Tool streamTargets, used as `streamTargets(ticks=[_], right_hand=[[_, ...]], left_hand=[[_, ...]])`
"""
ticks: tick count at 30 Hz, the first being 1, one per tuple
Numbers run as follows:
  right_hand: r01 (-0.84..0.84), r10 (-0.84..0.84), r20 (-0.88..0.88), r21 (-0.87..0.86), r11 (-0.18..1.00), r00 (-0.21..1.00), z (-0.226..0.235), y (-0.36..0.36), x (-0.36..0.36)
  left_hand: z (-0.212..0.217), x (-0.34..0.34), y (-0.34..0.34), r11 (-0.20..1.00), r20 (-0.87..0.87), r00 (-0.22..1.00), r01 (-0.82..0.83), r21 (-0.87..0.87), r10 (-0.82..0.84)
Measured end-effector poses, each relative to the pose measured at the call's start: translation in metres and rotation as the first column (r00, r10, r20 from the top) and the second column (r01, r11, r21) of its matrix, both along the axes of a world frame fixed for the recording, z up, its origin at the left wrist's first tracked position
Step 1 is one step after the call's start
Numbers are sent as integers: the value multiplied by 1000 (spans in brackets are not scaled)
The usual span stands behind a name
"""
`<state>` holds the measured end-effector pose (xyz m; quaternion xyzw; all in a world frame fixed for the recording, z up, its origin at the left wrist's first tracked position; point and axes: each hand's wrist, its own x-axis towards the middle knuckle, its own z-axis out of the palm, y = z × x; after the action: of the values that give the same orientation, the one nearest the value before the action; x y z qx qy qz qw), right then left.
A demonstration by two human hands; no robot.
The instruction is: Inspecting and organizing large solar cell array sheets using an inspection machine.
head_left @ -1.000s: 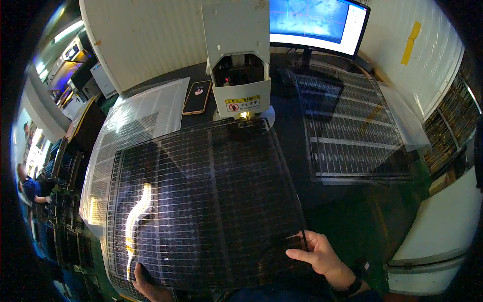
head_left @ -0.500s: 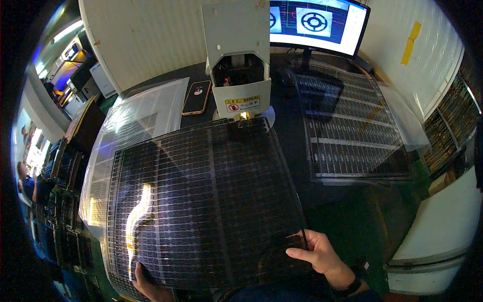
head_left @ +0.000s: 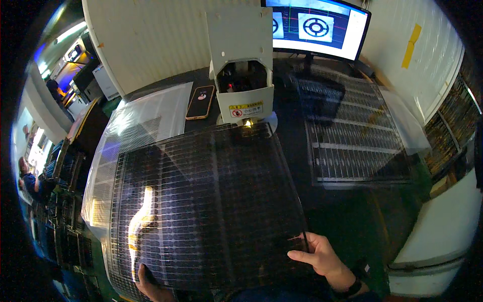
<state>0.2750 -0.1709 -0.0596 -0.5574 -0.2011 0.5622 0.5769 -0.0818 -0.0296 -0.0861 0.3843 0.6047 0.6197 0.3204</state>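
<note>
A large dark, glossy sheet with a fine grid pattern [head_left: 216, 191] lies across the middle, tilted toward me. My left hand [head_left: 151, 286] holds its near left edge, thumb on top and the other fingers hidden underneath. At the near right side my right hand [head_left: 322, 259] grips the edge between thumb and fingers. The sheet's far edge reaches the base of a pale machine head [head_left: 244, 95], where a small yellow light [head_left: 247, 123] shines. Behind it, a monitor [head_left: 322, 30] displays a ringed cross target.
A phone [head_left: 200, 102] lies left of the machine. Beneath the held sheet, a translucent sheet [head_left: 171, 95] covers the table's left side. Another patterned sheet [head_left: 352, 151] lies on the right. Far left are dark racks [head_left: 60, 216] and a person [head_left: 31, 178].
The whole view has shifted slightly, so the table things appear a little lower. Both hands keep their hold on the gridded sheet, which has hardly moved against the machine.
</note>
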Motion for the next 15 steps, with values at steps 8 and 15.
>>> streamTargets(ticks=[8,15], right_hand=[[19,-25,-186,-33,999,982,-8,6,-2],[-162,117,-449,-63,985,886,-2,18,-14]], left_hand=[[-13,-25,8,995,282,954,100,16,-100],[34,-29,-18,999,285,958,-11,41,-1]])
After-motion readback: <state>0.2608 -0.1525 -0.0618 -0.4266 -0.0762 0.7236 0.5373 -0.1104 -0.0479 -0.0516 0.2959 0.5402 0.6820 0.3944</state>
